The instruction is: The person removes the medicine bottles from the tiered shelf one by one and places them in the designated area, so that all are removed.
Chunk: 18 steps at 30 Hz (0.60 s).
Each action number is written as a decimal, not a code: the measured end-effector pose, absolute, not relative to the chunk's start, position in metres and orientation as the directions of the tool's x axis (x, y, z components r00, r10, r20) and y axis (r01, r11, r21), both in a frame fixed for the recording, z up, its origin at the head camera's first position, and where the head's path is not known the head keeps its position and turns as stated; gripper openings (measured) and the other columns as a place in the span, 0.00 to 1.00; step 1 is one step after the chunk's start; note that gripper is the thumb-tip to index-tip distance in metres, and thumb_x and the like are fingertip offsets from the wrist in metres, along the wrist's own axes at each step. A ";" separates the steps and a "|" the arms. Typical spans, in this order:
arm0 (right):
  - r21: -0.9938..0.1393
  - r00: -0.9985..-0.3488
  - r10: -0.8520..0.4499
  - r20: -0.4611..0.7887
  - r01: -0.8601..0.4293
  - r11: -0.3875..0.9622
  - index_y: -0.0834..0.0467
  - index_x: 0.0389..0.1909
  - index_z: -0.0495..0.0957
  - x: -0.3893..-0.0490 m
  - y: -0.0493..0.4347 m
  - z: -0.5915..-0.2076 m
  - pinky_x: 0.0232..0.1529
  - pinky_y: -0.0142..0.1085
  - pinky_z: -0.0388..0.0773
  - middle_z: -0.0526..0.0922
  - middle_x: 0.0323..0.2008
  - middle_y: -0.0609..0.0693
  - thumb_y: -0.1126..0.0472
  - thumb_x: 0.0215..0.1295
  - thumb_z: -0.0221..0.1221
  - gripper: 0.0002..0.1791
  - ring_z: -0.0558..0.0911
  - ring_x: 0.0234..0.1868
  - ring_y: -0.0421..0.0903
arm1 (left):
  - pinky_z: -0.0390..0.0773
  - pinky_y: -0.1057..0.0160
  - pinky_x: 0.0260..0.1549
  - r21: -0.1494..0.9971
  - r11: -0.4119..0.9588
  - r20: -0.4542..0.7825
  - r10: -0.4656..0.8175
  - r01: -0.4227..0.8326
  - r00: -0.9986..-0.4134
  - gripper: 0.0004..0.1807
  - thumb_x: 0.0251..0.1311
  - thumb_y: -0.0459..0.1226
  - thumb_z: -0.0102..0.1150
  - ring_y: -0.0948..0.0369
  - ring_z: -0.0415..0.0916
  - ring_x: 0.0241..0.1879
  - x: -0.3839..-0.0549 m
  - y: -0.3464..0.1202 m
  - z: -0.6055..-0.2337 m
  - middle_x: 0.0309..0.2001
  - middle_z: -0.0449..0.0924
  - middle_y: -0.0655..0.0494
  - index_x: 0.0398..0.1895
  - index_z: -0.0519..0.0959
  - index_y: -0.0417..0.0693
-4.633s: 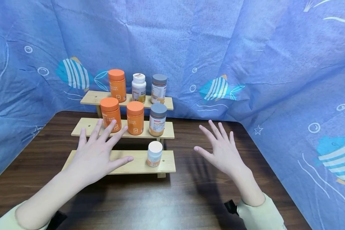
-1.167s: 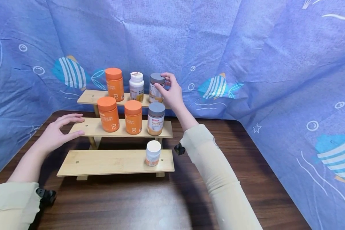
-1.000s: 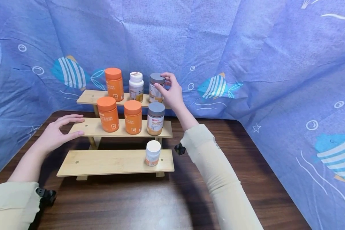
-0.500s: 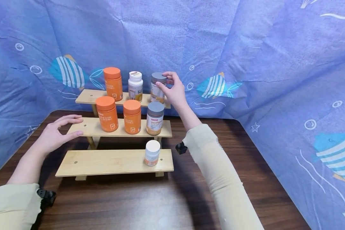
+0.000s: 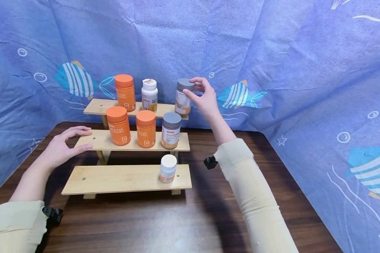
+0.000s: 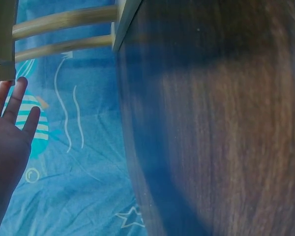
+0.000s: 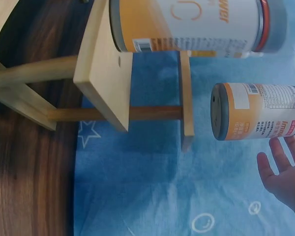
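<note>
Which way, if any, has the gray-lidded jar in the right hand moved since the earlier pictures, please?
Yes, rightward: the jar has shifted toward the right end of the top shelf.

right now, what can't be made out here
Head view: fine print on the small bottle, too small.
Head view: inside of that bottle, hidden by its lid.
Left wrist view: part of the left hand, cut off by the left edge.
Right wrist view: top of the jar in the right hand, cut off by right edge.
</note>
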State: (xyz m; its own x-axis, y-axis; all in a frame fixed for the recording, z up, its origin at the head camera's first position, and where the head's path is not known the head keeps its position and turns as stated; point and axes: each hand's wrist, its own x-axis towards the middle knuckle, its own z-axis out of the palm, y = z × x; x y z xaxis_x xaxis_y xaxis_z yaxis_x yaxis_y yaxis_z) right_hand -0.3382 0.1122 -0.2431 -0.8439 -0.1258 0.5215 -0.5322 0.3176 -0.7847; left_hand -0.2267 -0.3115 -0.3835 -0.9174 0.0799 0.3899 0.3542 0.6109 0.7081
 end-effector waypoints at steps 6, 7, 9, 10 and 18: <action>-0.805 -0.845 -0.111 0.523 -0.532 0.261 0.56 0.53 0.72 -0.333 0.128 -0.238 0.48 0.40 0.74 0.77 0.50 0.54 0.58 0.56 0.67 0.24 0.77 0.51 0.48 | 0.46 0.59 0.65 0.703 0.602 0.416 0.086 0.380 -0.905 0.23 0.51 0.37 0.69 0.82 0.55 0.59 -0.227 -0.311 -0.385 0.56 0.68 0.72 0.53 0.78 0.47; -0.810 -0.846 -0.107 0.522 -0.531 0.250 0.57 0.53 0.72 -0.332 0.130 -0.238 0.49 0.40 0.73 0.77 0.50 0.54 0.59 0.56 0.67 0.24 0.77 0.51 0.48 | 0.46 0.60 0.65 0.702 0.600 0.419 0.086 0.382 -0.904 0.23 0.51 0.36 0.69 0.82 0.55 0.59 -0.227 -0.311 -0.385 0.56 0.68 0.72 0.53 0.78 0.46; -0.813 -0.845 -0.104 0.524 -0.533 0.234 0.57 0.52 0.73 -0.331 0.136 -0.238 0.50 0.39 0.72 0.78 0.49 0.54 0.59 0.56 0.67 0.23 0.77 0.51 0.47 | 0.46 0.61 0.65 0.702 0.599 0.420 0.087 0.385 -0.903 0.23 0.51 0.36 0.69 0.82 0.55 0.59 -0.227 -0.311 -0.385 0.56 0.68 0.72 0.53 0.78 0.47; -0.811 -0.842 -0.103 0.530 -0.538 0.231 0.57 0.52 0.73 -0.331 0.139 -0.238 0.50 0.39 0.72 0.78 0.49 0.54 0.59 0.56 0.67 0.23 0.77 0.51 0.47 | 0.46 0.60 0.65 0.701 0.600 0.420 0.088 0.384 -0.903 0.23 0.51 0.36 0.69 0.82 0.54 0.59 -0.227 -0.310 -0.385 0.56 0.68 0.73 0.53 0.78 0.47; -0.793 -0.822 -0.094 0.561 -0.566 0.225 0.55 0.48 0.74 -0.330 0.162 -0.243 0.53 0.41 0.72 0.78 0.46 0.52 0.59 0.55 0.67 0.20 0.78 0.48 0.45 | 0.46 0.55 0.66 0.690 0.617 0.413 0.095 0.379 -0.906 0.24 0.51 0.38 0.70 0.80 0.55 0.61 -0.224 -0.309 -0.382 0.57 0.67 0.70 0.53 0.78 0.48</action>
